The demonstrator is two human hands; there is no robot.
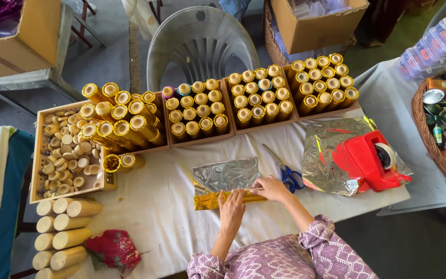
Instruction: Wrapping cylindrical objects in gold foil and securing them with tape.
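On the table, two hands [251,199] press one foil sheet [225,178].

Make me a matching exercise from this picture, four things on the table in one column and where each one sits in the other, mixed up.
Things:
1. scissors
2. tape dispenser
3. plain wooden tubes
4. gold foil sheet

Places:
A. stacked at the table's near left corner
B. under the left hand and right hand
C. on a crumpled silver foil sheet, right side
D. just right of the right hand, blue handles toward the person

Pairs: 1-D, 2-C, 3-A, 4-B
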